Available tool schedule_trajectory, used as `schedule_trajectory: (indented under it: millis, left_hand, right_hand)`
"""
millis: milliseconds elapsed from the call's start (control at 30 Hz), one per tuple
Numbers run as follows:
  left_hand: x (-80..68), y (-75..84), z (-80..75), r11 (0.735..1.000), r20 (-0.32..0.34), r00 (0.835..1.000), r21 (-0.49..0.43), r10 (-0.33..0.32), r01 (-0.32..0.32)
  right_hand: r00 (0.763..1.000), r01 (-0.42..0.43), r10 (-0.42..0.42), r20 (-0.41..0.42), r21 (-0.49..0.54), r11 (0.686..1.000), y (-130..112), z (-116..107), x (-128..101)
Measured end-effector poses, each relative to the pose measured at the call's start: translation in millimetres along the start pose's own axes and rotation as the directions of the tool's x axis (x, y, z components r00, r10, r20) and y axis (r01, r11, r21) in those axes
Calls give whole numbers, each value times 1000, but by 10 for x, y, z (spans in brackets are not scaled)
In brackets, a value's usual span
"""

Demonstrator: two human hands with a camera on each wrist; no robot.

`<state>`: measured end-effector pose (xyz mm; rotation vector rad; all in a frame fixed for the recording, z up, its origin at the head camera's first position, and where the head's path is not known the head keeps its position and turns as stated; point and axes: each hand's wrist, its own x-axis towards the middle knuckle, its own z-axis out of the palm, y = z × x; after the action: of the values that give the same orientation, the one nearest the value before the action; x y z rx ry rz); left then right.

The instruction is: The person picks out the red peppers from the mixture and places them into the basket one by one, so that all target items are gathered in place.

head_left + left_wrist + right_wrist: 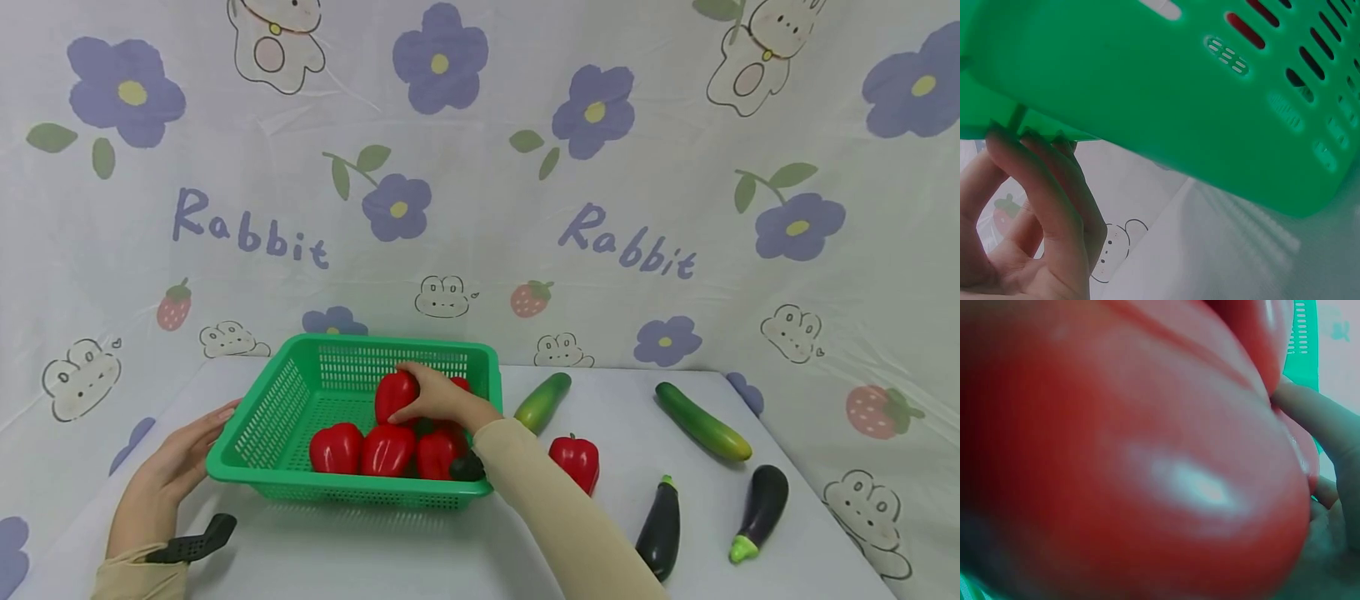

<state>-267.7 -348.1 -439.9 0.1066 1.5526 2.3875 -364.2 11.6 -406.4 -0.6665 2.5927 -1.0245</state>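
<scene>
A green plastic basket (277,408) sits on the white table and holds several red peppers (336,447). My right hand (435,396) reaches into it and grips one red pepper (394,394) near the back wall. In the right wrist view that red pepper (1122,469) fills the frame, with a finger (1322,422) against it. My left hand (180,454) rests with straight fingers against the basket's left rim. From the left wrist view the fingers (1035,181) touch the basket's outer wall (1166,94).
On the table right of the basket lie a loose red pepper (575,461), two cucumbers (542,402) (702,421) and two dark eggplants (660,527) (761,510). A flower and rabbit printed cloth (480,183) hangs behind. A black strap piece (197,542) shows at my left wrist.
</scene>
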Motion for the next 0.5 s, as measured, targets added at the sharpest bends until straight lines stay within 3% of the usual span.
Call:
schedule_trajectory:
  millis: [267, 500]
  left_hand:
    - [-6, 5, 6, 1000, -3, 1000, -7, -6, 6]
    - [3, -2, 6, 1000, -6, 1000, -18, -3, 3]
  right_hand:
    - [1000, -13, 13, 1, 2, 1000, 13, 10, 17]
    - [999, 36, -36, -1, -57, 998, 6, 8, 4]
